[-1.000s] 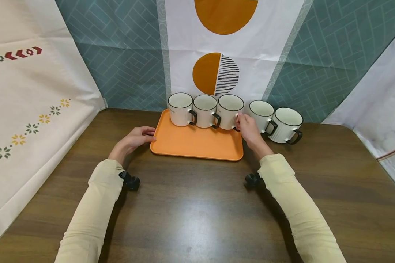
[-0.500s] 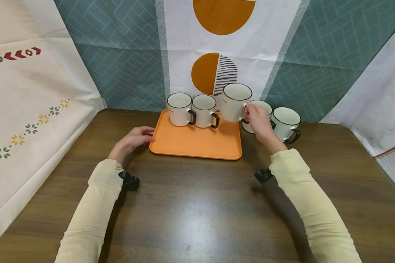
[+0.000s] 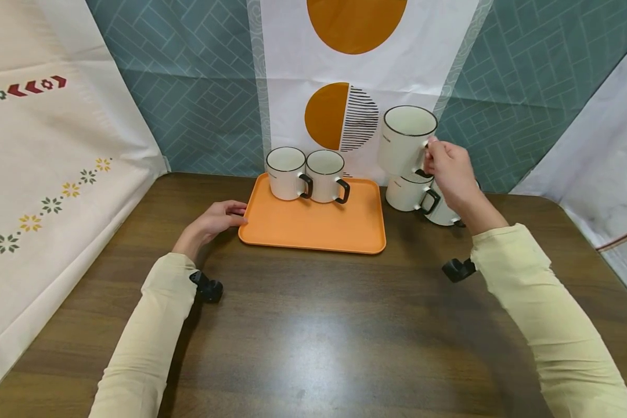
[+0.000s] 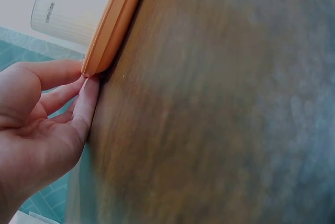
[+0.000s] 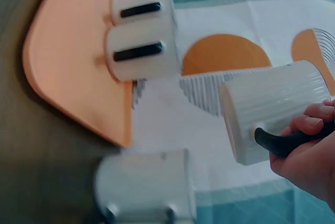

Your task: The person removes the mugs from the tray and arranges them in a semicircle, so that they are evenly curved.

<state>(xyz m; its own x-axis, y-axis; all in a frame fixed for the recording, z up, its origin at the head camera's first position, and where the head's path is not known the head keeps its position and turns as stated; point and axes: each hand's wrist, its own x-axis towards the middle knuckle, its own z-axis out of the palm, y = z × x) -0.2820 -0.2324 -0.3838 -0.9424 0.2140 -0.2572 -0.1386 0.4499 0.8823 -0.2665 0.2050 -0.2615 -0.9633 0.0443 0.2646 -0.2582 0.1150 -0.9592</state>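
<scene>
My right hand (image 3: 453,171) grips the black handle of a white mug (image 3: 406,141) with a dark rim. The mug is upright in the air, above the two mugs at the right. My left hand (image 3: 216,222) is at the left edge of the orange tray (image 3: 313,232). In the left wrist view its thumb and fingertips pinch the tray's rim (image 4: 112,30). Two similar mugs, a left one (image 3: 284,180) and a right one (image 3: 324,183), stand side by side at the back of the tray, handles to the right.
Right of the tray, a white mug (image 3: 404,193) stands on the brown wooden table (image 3: 303,325). Another mug (image 3: 439,209) beside it is partly hidden by my right hand. A patterned cloth (image 3: 209,104) hangs behind the table, and a white cloth (image 3: 57,203) lines the left side.
My right hand has lifted the third mug off the tray and carried it up and to the right. The left hand and tray have stayed in place.
</scene>
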